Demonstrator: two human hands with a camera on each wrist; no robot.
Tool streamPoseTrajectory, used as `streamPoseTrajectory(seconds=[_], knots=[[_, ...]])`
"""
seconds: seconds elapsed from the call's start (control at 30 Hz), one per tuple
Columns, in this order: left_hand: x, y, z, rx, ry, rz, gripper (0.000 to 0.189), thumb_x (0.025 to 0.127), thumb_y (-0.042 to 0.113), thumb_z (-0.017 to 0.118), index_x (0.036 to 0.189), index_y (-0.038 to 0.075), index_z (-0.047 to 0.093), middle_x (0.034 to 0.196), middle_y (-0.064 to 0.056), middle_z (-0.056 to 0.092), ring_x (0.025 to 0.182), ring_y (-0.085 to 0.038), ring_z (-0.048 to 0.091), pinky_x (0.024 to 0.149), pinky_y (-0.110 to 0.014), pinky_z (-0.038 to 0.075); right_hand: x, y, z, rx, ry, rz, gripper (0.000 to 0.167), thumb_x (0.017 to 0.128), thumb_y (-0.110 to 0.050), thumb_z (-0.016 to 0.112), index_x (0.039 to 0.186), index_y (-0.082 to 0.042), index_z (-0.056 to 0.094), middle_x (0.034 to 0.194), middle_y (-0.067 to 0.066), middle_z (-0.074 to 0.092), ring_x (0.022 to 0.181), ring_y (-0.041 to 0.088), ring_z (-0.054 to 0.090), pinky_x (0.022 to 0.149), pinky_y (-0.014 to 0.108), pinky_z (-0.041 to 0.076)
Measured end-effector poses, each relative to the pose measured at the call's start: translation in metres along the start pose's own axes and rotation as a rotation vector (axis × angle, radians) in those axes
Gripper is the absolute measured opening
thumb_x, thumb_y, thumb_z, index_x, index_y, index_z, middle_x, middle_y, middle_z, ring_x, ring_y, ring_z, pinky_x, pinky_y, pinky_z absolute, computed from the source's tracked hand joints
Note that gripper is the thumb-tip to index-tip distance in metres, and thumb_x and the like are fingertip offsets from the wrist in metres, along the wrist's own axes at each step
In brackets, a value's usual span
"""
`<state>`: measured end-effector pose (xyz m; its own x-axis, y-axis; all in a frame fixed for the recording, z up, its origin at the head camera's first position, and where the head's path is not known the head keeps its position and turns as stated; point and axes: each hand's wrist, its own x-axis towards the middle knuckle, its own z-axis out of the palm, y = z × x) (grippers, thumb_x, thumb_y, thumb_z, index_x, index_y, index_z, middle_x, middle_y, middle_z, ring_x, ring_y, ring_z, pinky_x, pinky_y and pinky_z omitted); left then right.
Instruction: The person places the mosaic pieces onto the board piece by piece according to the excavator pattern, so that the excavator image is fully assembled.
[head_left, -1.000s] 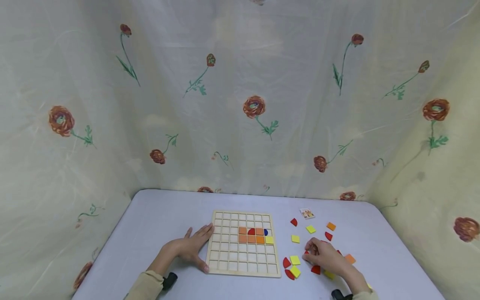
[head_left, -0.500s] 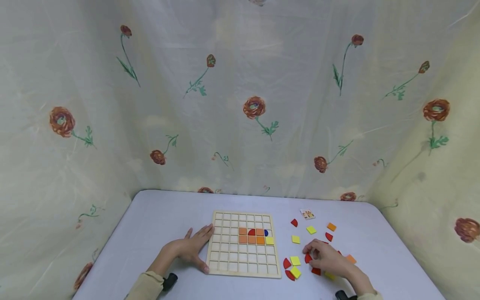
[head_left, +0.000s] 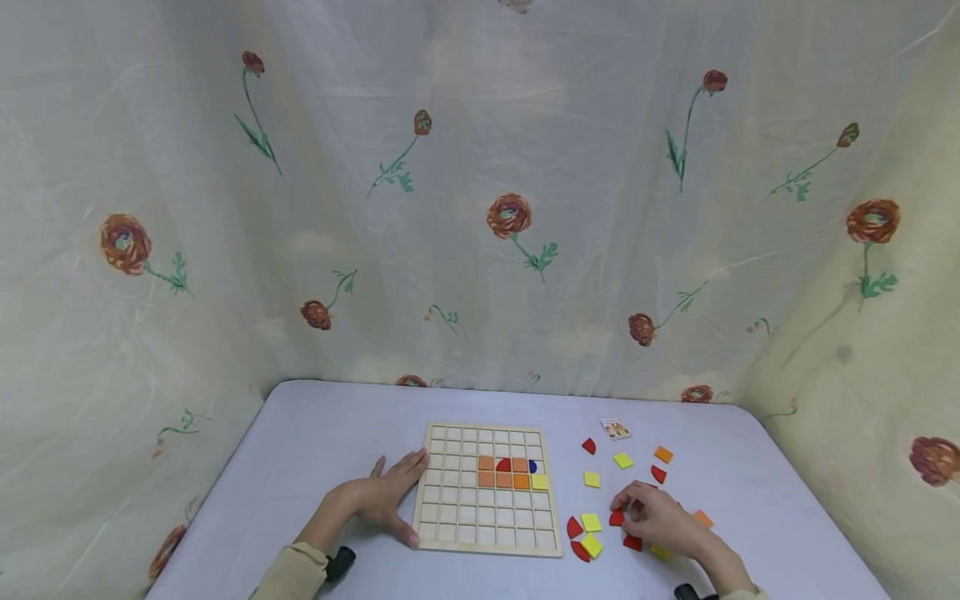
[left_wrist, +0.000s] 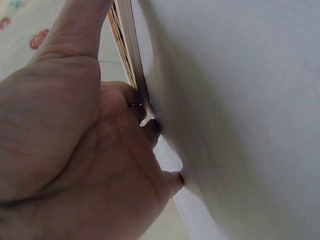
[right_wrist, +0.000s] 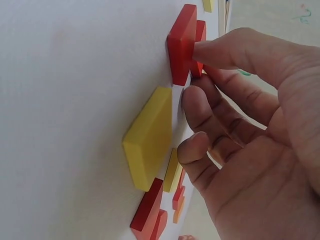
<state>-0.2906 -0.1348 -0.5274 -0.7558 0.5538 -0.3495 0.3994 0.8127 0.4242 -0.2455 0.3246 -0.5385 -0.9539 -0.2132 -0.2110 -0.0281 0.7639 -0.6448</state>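
My left hand (head_left: 384,493) rests along the left side of a wooden grid board (head_left: 487,549), thumb and fingers spread. In the left wrist view its fingers (left_wrist: 151,129) touch the table by the board's edge. Over the loose pieces to the right, my right hand (head_left: 662,517) pinches a red quarter-circle piece (head_left: 617,518) between thumb and fingers, low at the table. In the right wrist view the thumb partly hides that piece (right_wrist: 201,31). Another red piece (right_wrist: 181,47) and a yellow square (right_wrist: 150,137) lie close beside the hand.
Orange squares (head_left: 486,479), a red quarter circle (head_left: 504,464), a blue piece (head_left: 532,467) and a yellow square (head_left: 539,482) sit in the board's cells. Several red, yellow and orange pieces lie right of it. A small picture card (head_left: 616,429) lies behind them.
My right thumb and fingers have spread apart around the red quarter-circle piece, so more of it shows. The right hand has shifted slightly right. My left hand and the board have stayed put.
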Motion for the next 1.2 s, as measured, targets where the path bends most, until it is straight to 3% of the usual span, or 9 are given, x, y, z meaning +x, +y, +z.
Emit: streamPoseTrajectory(seconds=[0.7, 0.97, 1.2], knots=[[0.002, -0.002, 0.002, 0.009, -0.003, -0.022, 0.128, 0.062, 0.059, 0.081, 0.156, 0.009, 0.009, 0.164, -0.008, 0.002, 0.152, -0.027, 0.001, 0.119, -0.060, 0.000, 0.002, -0.003, 0.000, 0.018, 0.074, 0.024, 0.021, 0.082, -0.017, 0.076, 0.098, -0.009, 0.065, 0.082, 0.002, 0.059, 0.072, 0.016, 0.052, 0.057, 0.023, 0.047], [0.003, -0.002, 0.002, 0.017, -0.001, -0.029, 0.128, 0.062, 0.060, 0.080, 0.156, 0.009, 0.009, 0.164, -0.007, 0.002, 0.152, -0.026, 0.002, 0.119, -0.059, 0.000, 0.011, -0.029, 0.004, -0.014, 0.100, -0.001, 0.018, 0.082, -0.018, 0.076, 0.095, -0.014, 0.066, 0.083, -0.001, 0.059, 0.076, 0.015, 0.051, 0.057, 0.022, 0.044], [0.003, -0.003, 0.003, 0.017, 0.003, -0.022, 0.128, 0.062, 0.060, 0.080, 0.156, 0.009, 0.009, 0.164, -0.007, 0.002, 0.152, -0.026, 0.001, 0.119, -0.059, -0.001, 0.024, -0.054, 0.013, -0.010, 0.057, -0.106, 0.018, 0.082, -0.018, 0.075, 0.096, -0.014, 0.065, 0.086, -0.002, 0.059, 0.078, 0.015, 0.051, 0.059, 0.022, 0.043]])
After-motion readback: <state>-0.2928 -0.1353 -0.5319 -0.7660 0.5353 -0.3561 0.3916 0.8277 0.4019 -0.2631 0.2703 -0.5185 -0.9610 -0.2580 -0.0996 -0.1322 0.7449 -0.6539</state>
